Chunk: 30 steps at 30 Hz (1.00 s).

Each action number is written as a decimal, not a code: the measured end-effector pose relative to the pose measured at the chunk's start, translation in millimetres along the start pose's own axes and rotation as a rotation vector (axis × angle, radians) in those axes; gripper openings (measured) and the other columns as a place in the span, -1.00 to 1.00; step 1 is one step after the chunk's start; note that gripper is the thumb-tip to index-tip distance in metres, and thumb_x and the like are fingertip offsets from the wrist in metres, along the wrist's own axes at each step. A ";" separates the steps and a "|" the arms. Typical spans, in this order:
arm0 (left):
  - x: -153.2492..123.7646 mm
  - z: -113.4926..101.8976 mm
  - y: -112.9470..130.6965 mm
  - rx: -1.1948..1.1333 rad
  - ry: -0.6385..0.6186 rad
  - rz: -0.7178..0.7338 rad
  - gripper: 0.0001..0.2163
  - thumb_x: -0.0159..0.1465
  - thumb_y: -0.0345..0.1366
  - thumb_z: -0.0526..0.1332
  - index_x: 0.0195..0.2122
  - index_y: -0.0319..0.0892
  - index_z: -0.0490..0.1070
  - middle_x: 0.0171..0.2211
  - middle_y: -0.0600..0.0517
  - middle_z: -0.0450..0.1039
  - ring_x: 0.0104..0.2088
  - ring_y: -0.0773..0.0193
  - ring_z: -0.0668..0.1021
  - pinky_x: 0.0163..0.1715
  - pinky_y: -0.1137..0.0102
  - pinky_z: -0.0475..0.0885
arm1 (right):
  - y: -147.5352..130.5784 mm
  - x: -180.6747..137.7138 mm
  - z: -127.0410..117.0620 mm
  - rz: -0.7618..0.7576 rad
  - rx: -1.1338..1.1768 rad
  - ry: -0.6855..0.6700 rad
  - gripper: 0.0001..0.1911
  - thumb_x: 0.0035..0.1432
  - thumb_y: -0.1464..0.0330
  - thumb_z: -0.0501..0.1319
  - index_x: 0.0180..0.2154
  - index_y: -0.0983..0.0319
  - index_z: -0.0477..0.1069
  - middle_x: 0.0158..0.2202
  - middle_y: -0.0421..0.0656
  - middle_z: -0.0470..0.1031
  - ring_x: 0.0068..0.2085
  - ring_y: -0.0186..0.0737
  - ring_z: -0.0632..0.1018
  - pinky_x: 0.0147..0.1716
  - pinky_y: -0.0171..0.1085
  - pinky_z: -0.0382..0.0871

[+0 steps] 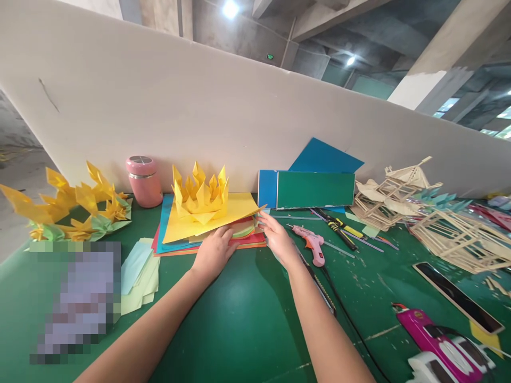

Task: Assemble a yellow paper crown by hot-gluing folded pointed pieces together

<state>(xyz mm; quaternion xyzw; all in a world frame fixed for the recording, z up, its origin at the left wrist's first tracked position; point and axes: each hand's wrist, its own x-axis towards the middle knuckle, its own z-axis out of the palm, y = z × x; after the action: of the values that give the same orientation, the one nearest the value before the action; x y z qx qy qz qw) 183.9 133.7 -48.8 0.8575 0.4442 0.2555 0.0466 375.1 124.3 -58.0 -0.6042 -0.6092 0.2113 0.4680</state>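
My left hand (214, 251) lies flat, fingers out, on the near edge of a stack of coloured paper sheets (175, 242). My right hand (275, 236) reaches to the stack's right edge, fingers spread and touching the sheets' corner. A yellow sheet (239, 205) tops the stack, and a folded yellow paper crown (200, 194) stands on it. Neither hand grips anything that I can make out.
A pink jar (143, 181) stands left of the stack, and yellow and green paper flowers (80, 207) lie further left. A pink glue gun (313, 244), tools, blue and green boards (315, 189), stick models (435, 218) and a pink device (439, 340) sit to the right on the green table (239, 314).
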 end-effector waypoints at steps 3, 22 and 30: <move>10.2 5.3 4.0 -0.051 0.010 -0.047 -0.68 0.21 -0.21 0.22 -0.02 -0.17 0.41 -0.04 -0.13 0.49 -0.07 0.03 0.54 -0.13 0.26 0.45 | 0.0 3.6 8.6 -0.038 0.112 -0.030 -0.35 0.12 0.53 -0.07 0.26 0.15 0.09 0.11 -0.06 0.44 -0.02 -0.25 0.55 -0.05 -0.20 0.43; 27.1 11.6 -5.1 -0.315 0.116 -0.250 -0.76 0.26 -0.36 0.08 -0.06 -0.09 0.37 -0.15 0.00 0.57 -0.21 0.18 0.59 -0.31 0.39 0.45 | -12.1 2.7 9.7 -0.012 -0.304 0.089 -0.74 0.14 0.28 0.10 -0.49 0.20 0.49 -0.23 -0.05 0.56 -0.17 -0.07 0.49 -0.13 -0.18 0.29; 22.1 12.8 -1.3 -0.294 0.102 -0.097 -0.62 0.18 -0.57 -0.05 -0.16 -0.10 0.46 -0.13 0.00 0.55 -0.18 0.21 0.57 -0.23 0.38 0.46 | -18.5 10.9 18.2 0.094 -0.298 0.128 -0.64 0.04 0.22 0.13 -0.72 0.18 0.30 -0.62 -0.22 0.37 -0.51 -0.23 0.39 -0.49 -0.31 0.17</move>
<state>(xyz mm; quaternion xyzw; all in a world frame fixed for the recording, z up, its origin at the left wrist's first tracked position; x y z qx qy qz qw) 199.5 153.8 -51.5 0.8047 0.4449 0.3584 0.1615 351.9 136.8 -48.0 -0.7070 -0.5740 0.1014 0.4006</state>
